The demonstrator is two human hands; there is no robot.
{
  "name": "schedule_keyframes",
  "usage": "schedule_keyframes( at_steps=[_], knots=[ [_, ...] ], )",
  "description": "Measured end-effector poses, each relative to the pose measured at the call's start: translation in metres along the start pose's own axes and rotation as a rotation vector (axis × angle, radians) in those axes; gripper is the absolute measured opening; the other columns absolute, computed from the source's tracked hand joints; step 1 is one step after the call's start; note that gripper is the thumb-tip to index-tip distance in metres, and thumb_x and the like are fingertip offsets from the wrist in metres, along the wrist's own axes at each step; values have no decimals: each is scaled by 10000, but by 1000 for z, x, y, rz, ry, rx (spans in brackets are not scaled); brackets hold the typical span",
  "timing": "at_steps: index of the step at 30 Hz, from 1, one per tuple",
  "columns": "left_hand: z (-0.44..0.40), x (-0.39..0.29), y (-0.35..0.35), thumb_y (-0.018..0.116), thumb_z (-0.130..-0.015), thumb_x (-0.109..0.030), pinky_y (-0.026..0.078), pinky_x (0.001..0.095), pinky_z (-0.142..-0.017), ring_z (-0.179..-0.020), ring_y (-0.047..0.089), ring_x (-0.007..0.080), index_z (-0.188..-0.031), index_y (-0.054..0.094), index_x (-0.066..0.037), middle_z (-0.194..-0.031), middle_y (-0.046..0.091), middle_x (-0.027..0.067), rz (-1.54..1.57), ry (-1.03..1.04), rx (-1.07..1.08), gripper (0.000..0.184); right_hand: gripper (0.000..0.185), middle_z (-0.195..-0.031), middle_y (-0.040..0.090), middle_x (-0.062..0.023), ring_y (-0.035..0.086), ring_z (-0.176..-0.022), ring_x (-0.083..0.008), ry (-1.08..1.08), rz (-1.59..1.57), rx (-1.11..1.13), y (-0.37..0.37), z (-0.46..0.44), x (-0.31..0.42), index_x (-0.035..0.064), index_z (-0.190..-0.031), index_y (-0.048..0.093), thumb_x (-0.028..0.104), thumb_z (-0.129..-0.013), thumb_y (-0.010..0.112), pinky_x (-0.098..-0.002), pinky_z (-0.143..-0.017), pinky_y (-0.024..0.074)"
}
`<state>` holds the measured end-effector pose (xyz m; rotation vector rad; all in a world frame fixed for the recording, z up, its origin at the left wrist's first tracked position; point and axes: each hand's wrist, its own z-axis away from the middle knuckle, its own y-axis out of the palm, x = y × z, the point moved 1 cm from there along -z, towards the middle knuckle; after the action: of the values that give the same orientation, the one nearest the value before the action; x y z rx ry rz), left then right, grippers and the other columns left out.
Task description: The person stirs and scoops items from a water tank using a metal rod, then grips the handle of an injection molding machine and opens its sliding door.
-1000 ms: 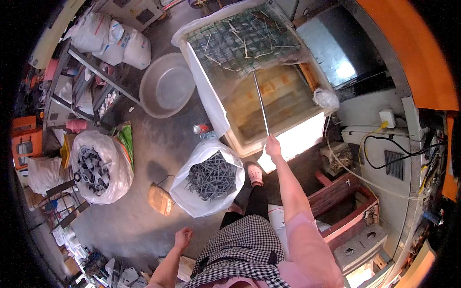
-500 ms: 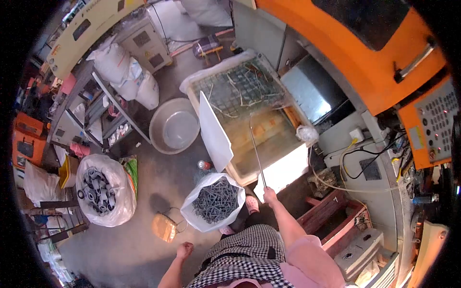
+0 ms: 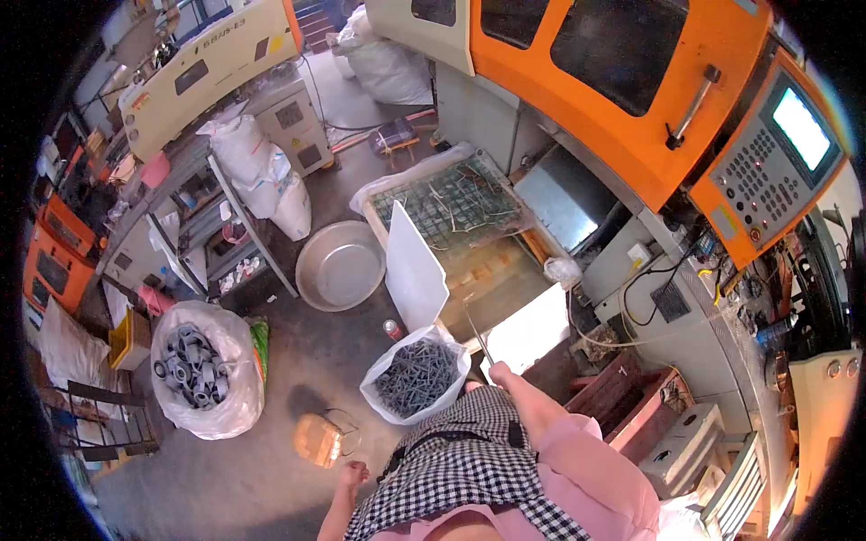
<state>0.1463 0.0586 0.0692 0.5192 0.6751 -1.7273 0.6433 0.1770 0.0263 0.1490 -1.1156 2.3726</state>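
My right hand [image 3: 502, 373] is closed around the near end of a thin metal rod [image 3: 478, 335]. The rod's far end points over the front part of a water-filled tank [image 3: 487, 281]. Toward the tank's back, a green grid [image 3: 442, 207] carries several pale thin strips. My left hand [image 3: 354, 472] hangs beside the checked apron with its fingers curled, and nothing shows in it. Just in front of my body stands a white bag [image 3: 368, 388] full of dark grey thin pieces [image 3: 417, 377]. A white board [image 3: 415, 269] leans at the tank's left side.
A round metal basin [image 3: 341, 266] sits left of the tank. Farther left is a clear bag [image 3: 236, 406] of grey ring-like parts [image 3: 191, 365]. A small stool [image 3: 317, 440] and a can [image 3: 391, 330] stand on the floor. An orange machine [image 3: 622, 99] with a control panel [image 3: 767, 167] rises at right.
My right hand has drawn back slightly toward my body, and the rod's tip has moved nearer the tank's front edge. The view has shifted, showing more of the orange machine.
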Motion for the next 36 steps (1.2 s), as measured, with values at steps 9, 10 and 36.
schedule_keyframes(
  at_steps=[9, 10, 36],
  knots=[
    [-3, 81, -28, 499, -756, -66, 472, 279, -449, -522, 572, 200, -859, 526, 34, -655, 577, 130, -17, -117, -80, 147, 154, -600, 605, -58, 583, -561, -190, -330, 502, 68, 14, 2, 6, 80, -691, 652, 174, -650, 536, -306, -522, 455],
    [-3, 82, -31, 495, -758, -77, 470, 274, -448, -538, 578, 203, -864, 517, 34, -663, 578, 133, -114, -91, -86, 156, 151, -595, 602, -64, 582, -559, -191, -269, 451, 133, 11, 6, 9, 71, -684, 650, 166, -647, 538, -306, -525, 456],
    [30, 41, -1, 519, -739, -146, 466, 294, -546, -605, 563, 176, -786, 532, 39, -643, 570, 93, 169, -185, -206, 191, 234, -991, 598, -22, 572, -920, -169, 109, 507, -155, -125, 13, 13, 149, -946, 628, 146, -765, 480, -294, -700, 458]
  ],
)
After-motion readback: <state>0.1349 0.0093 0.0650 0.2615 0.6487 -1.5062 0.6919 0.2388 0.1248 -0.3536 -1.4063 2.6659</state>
